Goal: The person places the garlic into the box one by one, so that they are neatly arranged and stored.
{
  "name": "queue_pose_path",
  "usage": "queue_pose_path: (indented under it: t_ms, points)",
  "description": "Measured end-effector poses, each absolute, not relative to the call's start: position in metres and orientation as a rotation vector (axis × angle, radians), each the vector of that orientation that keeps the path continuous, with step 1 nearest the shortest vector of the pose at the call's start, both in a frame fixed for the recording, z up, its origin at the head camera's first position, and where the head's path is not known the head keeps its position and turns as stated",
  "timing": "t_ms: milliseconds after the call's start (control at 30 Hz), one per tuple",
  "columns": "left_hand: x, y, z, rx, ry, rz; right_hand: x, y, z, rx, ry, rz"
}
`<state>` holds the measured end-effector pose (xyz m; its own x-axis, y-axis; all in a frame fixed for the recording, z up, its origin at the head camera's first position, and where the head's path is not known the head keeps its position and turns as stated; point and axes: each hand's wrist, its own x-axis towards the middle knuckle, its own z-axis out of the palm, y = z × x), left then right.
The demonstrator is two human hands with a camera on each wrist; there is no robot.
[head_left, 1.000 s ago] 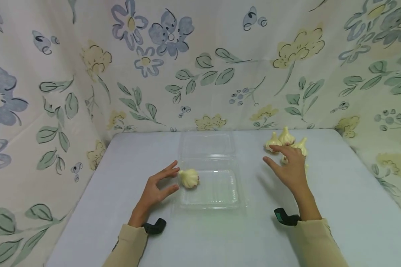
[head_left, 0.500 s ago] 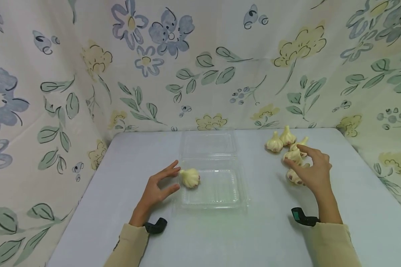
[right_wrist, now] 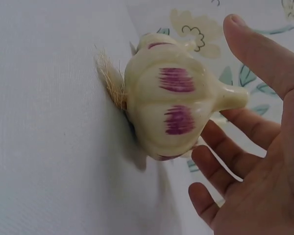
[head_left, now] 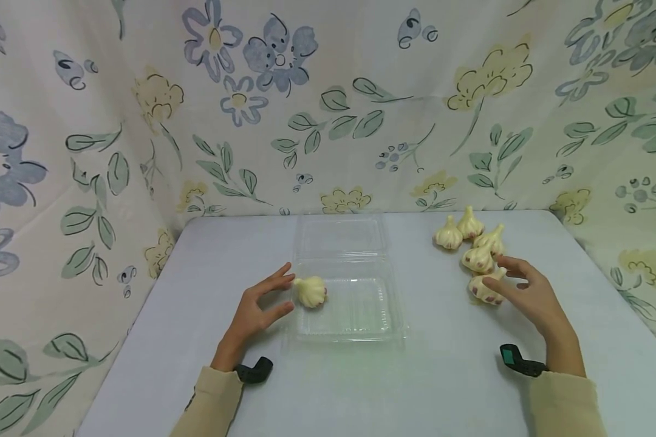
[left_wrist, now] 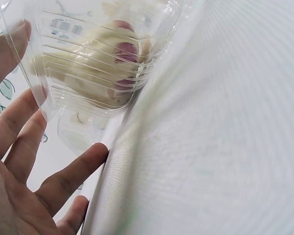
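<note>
A clear plastic clamshell box (head_left: pixel 343 306) lies with its lid folded back, a garlic bulb (head_left: pixel 311 292) in the left of its base. At the box's left edge rests my left hand (head_left: pixel 255 308), fingers spread and fairly straight; the left wrist view has the thumb and fingertips right at the clear wall. My right hand (head_left: pixel 530 297) is beside the nearest garlic bulb (right_wrist: pixel 174 98) of the group on the right, thumb and fingers apart around its stem side. That bulb stands on the table, purple marks on its skin and a tuft of roots beneath.
Several more garlic bulbs (head_left: pixel 477 258) cluster behind the nearest one, toward the back right of the white table (head_left: pixel 415 388). A floral curtain (head_left: pixel 328 121) hangs along the back and sides.
My right hand has moved right and toward me, from over the garlic group to the right side of the nearest bulb. The left hand and the box have stayed put.
</note>
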<state>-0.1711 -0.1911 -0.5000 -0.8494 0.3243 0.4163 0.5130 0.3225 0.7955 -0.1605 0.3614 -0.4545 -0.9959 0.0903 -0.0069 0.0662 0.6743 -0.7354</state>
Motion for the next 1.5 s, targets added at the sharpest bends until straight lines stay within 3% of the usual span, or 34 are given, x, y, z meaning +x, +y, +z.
queue_pose_path:
  t_ms: [1500]
  points:
    - [-0.173,-0.192,-0.501,-0.781,-2.402,-1.535,-0.159,0.359,-0.468,0.009,-2.999,1.248]
